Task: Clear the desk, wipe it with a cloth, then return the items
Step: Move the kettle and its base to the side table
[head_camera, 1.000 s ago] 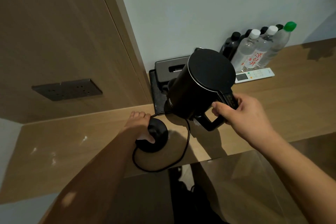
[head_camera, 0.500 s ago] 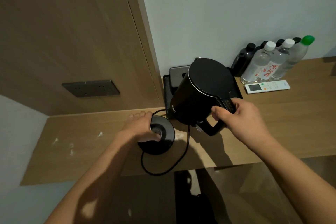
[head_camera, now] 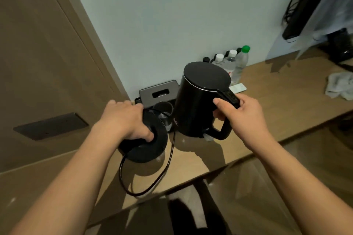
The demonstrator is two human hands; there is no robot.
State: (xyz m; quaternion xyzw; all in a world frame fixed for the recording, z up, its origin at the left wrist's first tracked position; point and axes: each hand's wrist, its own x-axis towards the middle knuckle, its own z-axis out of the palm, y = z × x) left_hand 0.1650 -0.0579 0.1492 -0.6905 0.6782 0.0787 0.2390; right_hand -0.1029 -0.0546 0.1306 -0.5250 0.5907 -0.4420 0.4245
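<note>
The right hand (head_camera: 246,118) gripped the handle of the black kettle (head_camera: 200,101), held just above the desk (head_camera: 286,101). At its nine o'clock, the left hand (head_camera: 124,120) clutched the round base (head_camera: 150,145), cord (head_camera: 164,173) trailing toward six.

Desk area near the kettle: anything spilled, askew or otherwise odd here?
Yes: the kettle base is tilted, gripped by the left hand, its cord looping over the desk edge. Pale specks dot the desk.
</note>
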